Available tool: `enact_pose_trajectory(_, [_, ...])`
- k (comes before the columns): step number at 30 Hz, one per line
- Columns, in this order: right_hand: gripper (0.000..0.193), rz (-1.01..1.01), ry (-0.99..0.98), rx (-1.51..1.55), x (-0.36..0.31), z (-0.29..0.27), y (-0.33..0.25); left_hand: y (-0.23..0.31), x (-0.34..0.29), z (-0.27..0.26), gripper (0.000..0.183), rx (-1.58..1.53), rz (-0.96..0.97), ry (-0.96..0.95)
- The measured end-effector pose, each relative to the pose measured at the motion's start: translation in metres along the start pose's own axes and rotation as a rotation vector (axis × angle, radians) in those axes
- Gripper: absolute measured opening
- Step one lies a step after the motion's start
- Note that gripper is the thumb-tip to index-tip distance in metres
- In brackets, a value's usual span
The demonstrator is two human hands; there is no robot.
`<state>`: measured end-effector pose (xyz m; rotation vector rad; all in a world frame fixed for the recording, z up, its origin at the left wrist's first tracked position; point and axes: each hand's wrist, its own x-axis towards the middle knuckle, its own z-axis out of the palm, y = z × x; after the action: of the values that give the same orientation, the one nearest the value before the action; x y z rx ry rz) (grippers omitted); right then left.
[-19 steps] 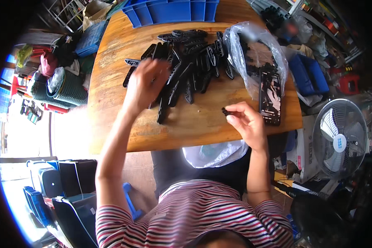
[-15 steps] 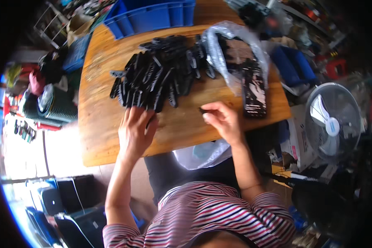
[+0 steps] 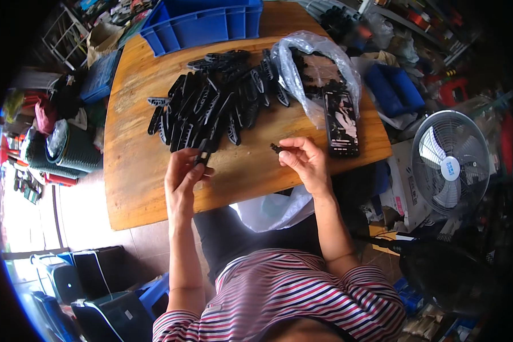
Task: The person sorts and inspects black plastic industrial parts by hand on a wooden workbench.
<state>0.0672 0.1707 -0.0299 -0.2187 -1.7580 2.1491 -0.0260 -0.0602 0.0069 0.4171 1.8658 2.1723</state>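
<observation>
My left hand [image 3: 183,172] pinches an elongated black plastic part [image 3: 203,153] between thumb and fingers, just in front of a heap of similar black plastic parts [image 3: 202,105] on the wooden table. Over the table to the right, the fingertips of my right hand [image 3: 306,163] hold a small dark piece [image 3: 276,148]; its exact kind is too small to make out. The two hands are apart. Behind my right hand lies an open clear plastic bag [image 3: 288,54] with small dark pieces inside. A phone [image 3: 342,122] with a lit screen leans against the bag's near side.
A blue plastic crate [image 3: 202,28] stands at the table's far edge. The wooden table [image 3: 137,194] ends close to my lap, where a white plastic bag [image 3: 276,211] hangs. To the right are a fan [image 3: 450,168] and a blue bin [image 3: 393,88].
My left hand has drawn back from the heap's near edge with a black plastic part in its fingers. My right hand still holds the small dark piece in nearly the same place.
</observation>
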Motion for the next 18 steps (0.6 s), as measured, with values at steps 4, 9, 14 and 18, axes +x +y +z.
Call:
enact_pose_trajectory(4, [0.020,-0.022,0.017,-0.034,0.001,0.005,0.002,-0.017,-0.001,0.008,0.024,-0.296,-0.129,-0.092])
enact_pose_trajectory(9, [0.020,-0.069,0.006,-0.130,0.001,0.006,0.003,-0.016,-0.004,0.025,0.034,-0.462,-0.254,-0.226])
enact_pose_trajectory(14, [0.018,-0.051,0.079,-0.047,-0.004,0.005,-0.001,-0.031,-0.005,0.035,0.033,-0.724,-0.281,-0.281])
enact_pose_trajectory(18, [0.013,-0.042,0.109,0.126,-0.013,0.007,-0.015,-0.032,-0.009,0.039,0.035,-0.704,-0.277,-0.311])
